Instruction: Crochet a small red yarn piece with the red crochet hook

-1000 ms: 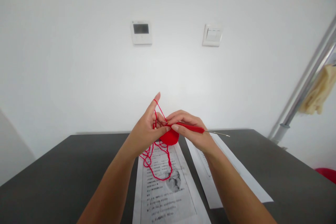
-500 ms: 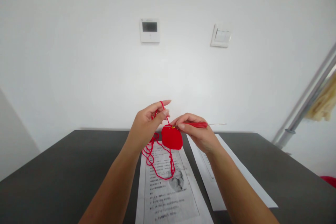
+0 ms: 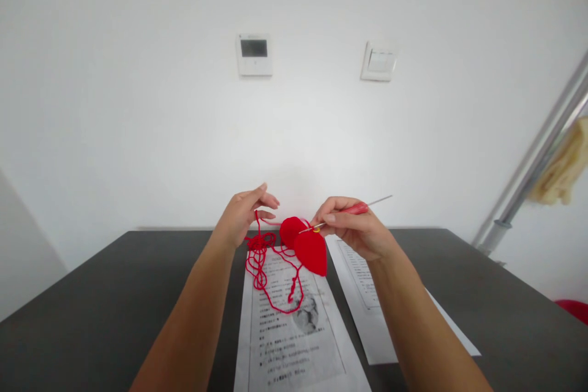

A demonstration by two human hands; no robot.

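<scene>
My right hand grips a crochet hook with a red handle, its metal tip pointing left across the red crochet piece. The piece hangs at those fingertips, showing a small lobe on the left and a larger one below. A yellow marker sits at its upper edge. To the left, my left hand is raised with fingers curved and apart, and a strand of red yarn passes by its lower fingers towards the piece. Below it, loose red yarn lies in tangled loops.
A printed sheet with a grey picture lies on the dark table under the yarn. Another sheet is partly covered by my right forearm. Behind stands a white wall with a panel and a switch.
My left hand has moved left and down, away from the piece, its fingers loosened from the taut strand. The crochet piece has turned and shows two lobes. The hook tilts more.
</scene>
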